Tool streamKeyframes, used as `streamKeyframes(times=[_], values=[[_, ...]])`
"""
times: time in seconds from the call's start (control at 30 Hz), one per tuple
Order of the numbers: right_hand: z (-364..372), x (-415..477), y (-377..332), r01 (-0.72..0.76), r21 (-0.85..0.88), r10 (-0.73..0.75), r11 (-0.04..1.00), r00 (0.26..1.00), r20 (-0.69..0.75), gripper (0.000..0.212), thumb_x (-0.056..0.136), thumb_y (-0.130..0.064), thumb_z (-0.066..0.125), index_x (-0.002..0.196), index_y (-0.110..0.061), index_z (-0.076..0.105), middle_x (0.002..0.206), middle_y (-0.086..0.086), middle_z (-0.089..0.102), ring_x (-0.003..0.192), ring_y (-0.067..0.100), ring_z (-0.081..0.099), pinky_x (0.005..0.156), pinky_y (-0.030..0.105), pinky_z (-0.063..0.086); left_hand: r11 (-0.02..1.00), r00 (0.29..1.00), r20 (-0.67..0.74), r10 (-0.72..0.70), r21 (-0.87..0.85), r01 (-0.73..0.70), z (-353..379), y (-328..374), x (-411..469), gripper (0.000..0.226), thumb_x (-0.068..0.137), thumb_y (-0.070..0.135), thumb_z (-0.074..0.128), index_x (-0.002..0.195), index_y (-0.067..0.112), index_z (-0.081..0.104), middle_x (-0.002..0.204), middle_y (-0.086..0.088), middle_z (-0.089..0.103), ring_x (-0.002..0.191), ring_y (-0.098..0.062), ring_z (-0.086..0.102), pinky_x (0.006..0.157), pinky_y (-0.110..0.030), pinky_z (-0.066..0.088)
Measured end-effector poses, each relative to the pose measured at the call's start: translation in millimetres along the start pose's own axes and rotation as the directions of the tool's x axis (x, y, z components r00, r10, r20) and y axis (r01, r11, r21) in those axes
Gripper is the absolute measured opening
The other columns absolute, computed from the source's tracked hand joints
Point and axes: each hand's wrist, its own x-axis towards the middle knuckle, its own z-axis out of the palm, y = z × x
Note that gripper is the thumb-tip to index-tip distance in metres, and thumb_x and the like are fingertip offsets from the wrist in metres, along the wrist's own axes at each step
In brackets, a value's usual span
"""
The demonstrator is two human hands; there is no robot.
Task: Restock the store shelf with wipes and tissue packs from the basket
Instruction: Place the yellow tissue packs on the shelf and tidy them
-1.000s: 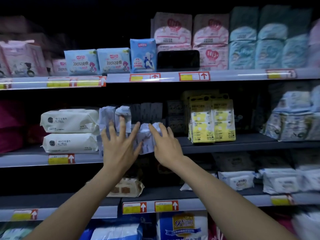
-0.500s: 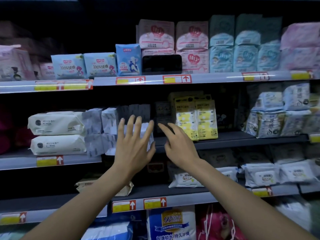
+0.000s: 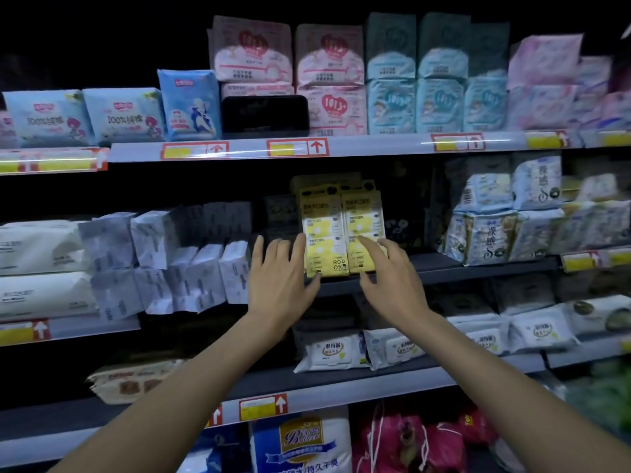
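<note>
Two yellow packs (image 3: 326, 233) are standing upright on the middle shelf (image 3: 426, 264). The left hand (image 3: 280, 278) and right hand (image 3: 389, 278), fingers straight and grasping nothing, are flanking them, apparently squaring the row. Tissue packs (image 3: 205, 271) are sitting just left.

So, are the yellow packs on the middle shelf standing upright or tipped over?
Upright. The yellow packs stand on end, side by side on the shelf, fronts facing out, labels level.
</note>
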Motion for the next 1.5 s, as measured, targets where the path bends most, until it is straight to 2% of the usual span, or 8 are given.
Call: streamKeyframes(times=[0.2,0.3,0.43,0.7,1.07,1.27,1.37,1.5], values=[[10.4,21.7,25.6,-0.137,0.064,0.133,0.989,0.989,0.064,0.08,0.099,-0.038,0.064,0.161,-0.04,0.015,0.161,0.013,0.029,0.14,0.033,0.041,0.096,0.043,0.052,0.95,0.954,0.219,-0.204,-0.191,0.247,8.6,33.1,27.8,0.114,0.089,0.072,0.06,0.164,0.011,0.0,0.153,-0.013,0.043,0.121,-0.031,0.062,0.071,-0.037,0.051],[16.3,29.3,30.7,-0.127,0.095,0.118,0.987,0.988,0.102,0.083,0.098,-0.043,0.064,0.16,-0.047,0.008,0.148,0.011,0.043,0.112,0.031,0.059,0.081,0.038,0.053,0.847,0.87,0.349,-0.348,-0.281,0.451,17.5,42.4,39.7,0.123,0.081,0.071,0.072,0.163,0.008,0.006,0.153,-0.014,0.047,0.123,-0.035,0.063,0.077,-0.04,0.05],[24.4,38.4,29.9,-0.081,-0.021,0.082,0.996,0.994,0.077,0.085,0.099,-0.043,0.062,0.16,-0.048,0.003,0.129,0.01,0.052,0.096,0.028,0.06,0.072,0.034,0.048,0.842,0.861,0.336,-0.382,-0.258,0.474,35.3,40.2,46.7,0.088,0.076,0.065,0.081,0.136,0.013,0.043,0.132,-0.008,0.06,0.111,-0.033,0.066,0.072,-0.038,0.044],[43.6,44.5,27.7,-0.043,-0.175,0.05,0.984,0.998,0.038,0.098,0.098,-0.04,0.065,0.16,-0.044,-0.011,0.126,0.015,0.046,0.075,0.022,0.045,0.064,0.03,0.04,0.839,0.851,0.31,-0.425,-0.217,0.498,54.2,41.7,56.5,0.079,0.075,0.059,0.085,0.126,0.011,0.047,0.128,-0.008,0.063,0.112,-0.034,0.066,0.071,-0.037,0.041],[61.4,61.7,25.7,-0.095,-0.094,0.098,0.991,0.995,0.027,0.098,0.096,-0.029,0.071,0.161,-0.042,-0.001,0.126,0.018,0.045,0.084,0.025,0.051,0.07,0.03,0.042,0.811,0.84,0.271,-0.47,-0.244,0.532,66.2,40.0,62.6,0.075,0.071,0.059,0.088,0.116,0.012,0.05,0.114,-0.007,0.069,0.101,-0.033,0.069,0.066,-0.037,0.045],[55.7,61.6,18.6,-0.095,-0.184,0.106,0.978,0.993,0.054,0.099,0.093,-0.033,0.072,0.161,-0.038,0.0,0.147,0.025,0.028,0.131,0.041,0.042,0.08,0.039,0.053,0.863,0.873,0.264,-0.411,-0.197,0.466,63.1,37.6,52.9,0.094,0.079,0.063,0.079,0.142,0.006,0.039,0.136,-0.015,0.056,0.12,-0.033,0.06,0.096,-0.044,0.049],[45.3,61.3,15.2,-0.033,-0.246,0.028,0.969,0.999,-0.026,0.096,0.091,-0.037,0.073,0.161,-0.034,0.007,0.162,0.026,0.008,0.152,0.048,0.013,0.096,0.048,0.054,0.938,0.942,0.056,-0.332,-0.083,0.336,54.3,33.3,45.6,0.119,0.082,0.065,0.073,0.163,0.009,0.006,0.154,-0.023,0.034,0.139,-0.039,0.041,0.109,-0.047,0.037],[33.2,69.5,8.6,0.07,-0.23,-0.088,0.971,0.994,-0.071,0.088,0.093,-0.025,0.067,0.163,-0.025,0.013,0.167,0.021,0.009,0.156,0.041,0.009,0.1,0.046,0.052,0.995,0.997,-0.046,-0.061,0.078,0.064,45.8,28.6,55.3,0.113,0.084,0.06,0.07,0.166,0.023,0.001,0.166,-0.019,0.016,0.153,-0.04,0.018,0.116,-0.056,0.024]])
